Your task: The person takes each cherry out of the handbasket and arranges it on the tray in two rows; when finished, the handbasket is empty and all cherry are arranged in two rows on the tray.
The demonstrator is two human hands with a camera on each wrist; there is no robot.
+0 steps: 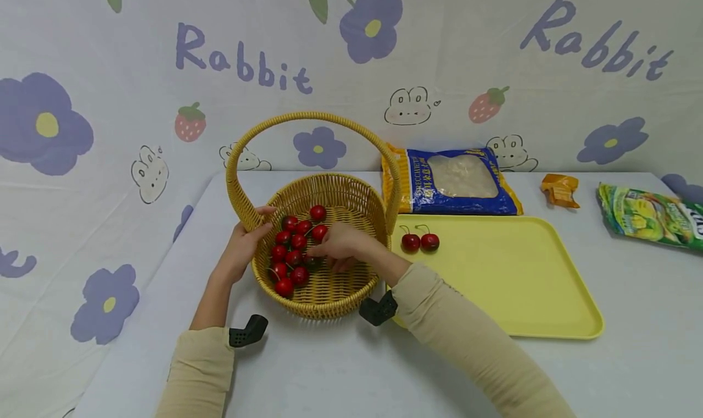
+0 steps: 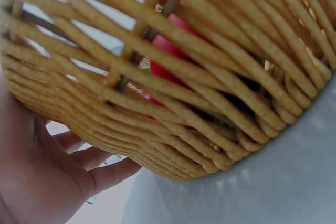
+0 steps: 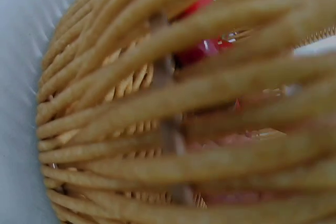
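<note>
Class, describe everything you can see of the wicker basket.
The basket is round, yellow-brown, apparently woven wicker, with one tall arched handle. It stands upright on the white table, beside the yellow tray, with cherries lying mostly in its left half. The left grip holds its left side near the handle's base; the right grip reaches inside.

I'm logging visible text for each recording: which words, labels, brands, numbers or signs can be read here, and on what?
"Rabbit": backdrop, left side.
"Rabbit": backdrop, right side.
"ORECCHIE...": blue bag; its ending and the characters beside it are too blurred.
Green bag: printing too blurred to read.
Orange packet: nothing readable.
Wrist views: none.
</note>
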